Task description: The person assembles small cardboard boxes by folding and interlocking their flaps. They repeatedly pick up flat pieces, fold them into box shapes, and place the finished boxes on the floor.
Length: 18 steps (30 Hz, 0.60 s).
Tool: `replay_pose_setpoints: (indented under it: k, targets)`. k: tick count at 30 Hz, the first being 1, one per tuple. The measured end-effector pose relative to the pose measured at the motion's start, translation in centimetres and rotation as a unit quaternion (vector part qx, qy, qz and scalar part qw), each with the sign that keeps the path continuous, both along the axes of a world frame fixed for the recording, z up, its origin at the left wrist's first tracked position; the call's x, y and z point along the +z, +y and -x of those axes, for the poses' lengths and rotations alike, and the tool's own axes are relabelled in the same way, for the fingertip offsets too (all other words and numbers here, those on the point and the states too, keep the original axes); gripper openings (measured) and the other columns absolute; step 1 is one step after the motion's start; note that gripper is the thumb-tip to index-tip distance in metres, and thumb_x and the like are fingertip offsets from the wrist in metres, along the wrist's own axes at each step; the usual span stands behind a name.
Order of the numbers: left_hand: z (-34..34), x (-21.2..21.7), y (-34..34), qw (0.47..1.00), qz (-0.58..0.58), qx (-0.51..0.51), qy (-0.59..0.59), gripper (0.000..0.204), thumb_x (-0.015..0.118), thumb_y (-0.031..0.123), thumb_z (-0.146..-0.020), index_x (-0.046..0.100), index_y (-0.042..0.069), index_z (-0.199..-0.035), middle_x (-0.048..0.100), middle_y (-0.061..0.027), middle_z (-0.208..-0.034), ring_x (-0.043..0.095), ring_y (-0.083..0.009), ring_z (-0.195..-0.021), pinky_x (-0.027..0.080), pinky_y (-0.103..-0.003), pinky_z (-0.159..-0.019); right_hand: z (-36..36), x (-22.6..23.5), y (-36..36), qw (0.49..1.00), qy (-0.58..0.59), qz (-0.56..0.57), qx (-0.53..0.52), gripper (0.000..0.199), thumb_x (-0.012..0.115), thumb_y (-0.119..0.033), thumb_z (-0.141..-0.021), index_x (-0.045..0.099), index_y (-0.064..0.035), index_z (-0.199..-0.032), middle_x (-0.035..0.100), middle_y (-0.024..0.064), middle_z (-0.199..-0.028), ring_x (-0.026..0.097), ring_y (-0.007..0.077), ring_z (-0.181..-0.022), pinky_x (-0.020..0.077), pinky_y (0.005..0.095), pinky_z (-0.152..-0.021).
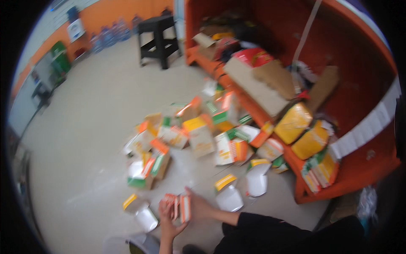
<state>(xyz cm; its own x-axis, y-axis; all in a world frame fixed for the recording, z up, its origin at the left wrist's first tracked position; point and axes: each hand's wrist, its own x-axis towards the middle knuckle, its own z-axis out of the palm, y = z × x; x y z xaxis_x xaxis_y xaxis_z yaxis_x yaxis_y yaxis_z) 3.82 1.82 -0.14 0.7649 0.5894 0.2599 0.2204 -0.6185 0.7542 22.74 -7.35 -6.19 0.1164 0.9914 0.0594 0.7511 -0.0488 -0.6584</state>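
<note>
Low over the floor, my left hand (170, 226) closes round a few small orange-and-white packs (170, 204). My right hand (198, 206) comes in from the right and presses against the side of another orange-and-white pack (185, 208); its fingers are partly hidden behind it. Blur keeps the exact kind of these packs from showing. An opened carton with a yellow flap (146, 218) lies just left of my hands. To their right are two more opened white cartons, one nearer (229, 199) and one farther (256, 183).
A heap of orange, green, yellow and white cartons (198, 137) spreads across the tiled floor ahead. On the right stands an orange shelf unit (270, 116) holding cardboard (253, 84) and yellow wrapped bundles (311, 139). A black stool (158, 40) and water bottles (109, 36) stand farther back.
</note>
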Motion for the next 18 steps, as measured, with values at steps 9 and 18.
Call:
replay_pose_setpoints:
  k: [9, 18]
  targets:
    - [-0.5, 1.0, -0.3, 0.999, 0.012, -0.016, -0.047, 0.096, 0.084, 0.025, -0.064, 0.036, 0.009, -0.145, 0.028, -0.0312, -0.151, 0.034, -0.0482, -0.139, 0.038, -0.052, -0.108, 2.2, 5.2, -0.9, 0.993, -0.074, 0.095, 0.017, 0.099, 0.069, -0.059, -0.075, 0.027, -0.0148, -0.153, 0.020, 0.0140, -0.160, 0.011, 0.0352, -0.150, 0.0089, 0.0747, -0.108]
    - [-0.8, 2.0, 0.0, 1.000, -0.012, 0.026, -0.001, 0.079, 0.062, -0.006, -0.075, 0.034, 0.009, -0.147, 0.036, -0.0285, -0.149, 0.039, -0.0459, -0.136, 0.039, -0.046, -0.109, 0.7, 5.3, 0.5, 0.999, -0.037, 0.022, -0.006, 0.064, 0.062, -0.045, -0.087, 0.048, -0.0130, -0.141, 0.040, 0.0139, -0.149, 0.039, 0.0355, -0.136, 0.0316, 0.0632, -0.106]
